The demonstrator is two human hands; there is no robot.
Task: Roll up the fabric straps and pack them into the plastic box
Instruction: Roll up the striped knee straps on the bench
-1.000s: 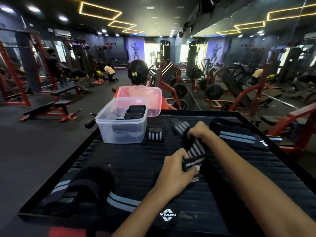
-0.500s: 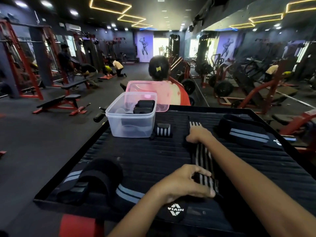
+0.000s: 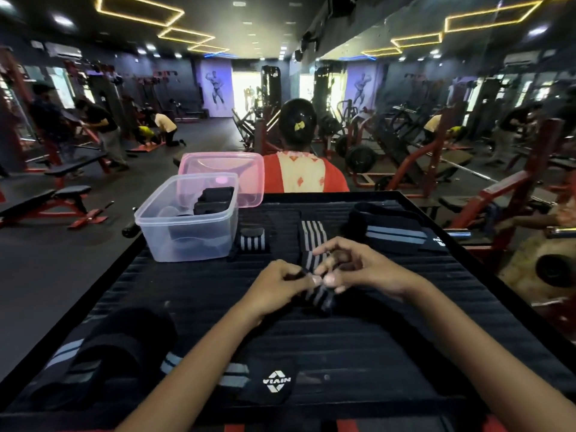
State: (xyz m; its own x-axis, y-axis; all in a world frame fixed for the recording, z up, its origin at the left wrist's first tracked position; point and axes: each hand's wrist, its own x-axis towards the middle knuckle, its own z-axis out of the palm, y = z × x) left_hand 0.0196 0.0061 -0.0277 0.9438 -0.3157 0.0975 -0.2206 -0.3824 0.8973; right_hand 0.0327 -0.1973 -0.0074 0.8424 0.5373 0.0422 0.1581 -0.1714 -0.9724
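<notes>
A black strap with grey stripes [image 3: 312, 236] lies stretched away from me on the black ribbed mat [image 3: 358, 332]. My left hand [image 3: 274, 288] and my right hand [image 3: 358, 266] both pinch its near end, which is folded over into a small roll. A clear plastic box [image 3: 187, 226] stands at the mat's far left with black rolled straps inside. One small rolled striped strap [image 3: 252, 241] sits beside the box. A wider black strap with a grey band [image 3: 389, 232] lies at the far right, and another with a white logo [image 3: 131, 357] lies near me at the left.
A pink lid [image 3: 246, 173] leans behind the box. A person in a red and cream top [image 3: 305, 176] sits with their back to me just past the mat. Red gym benches and machines, with people exercising, fill the floor around.
My right hand has come back from the strap's far end to its near end beside my left hand. The strap, bunched a second ago, now lies flat with its near end folded.
</notes>
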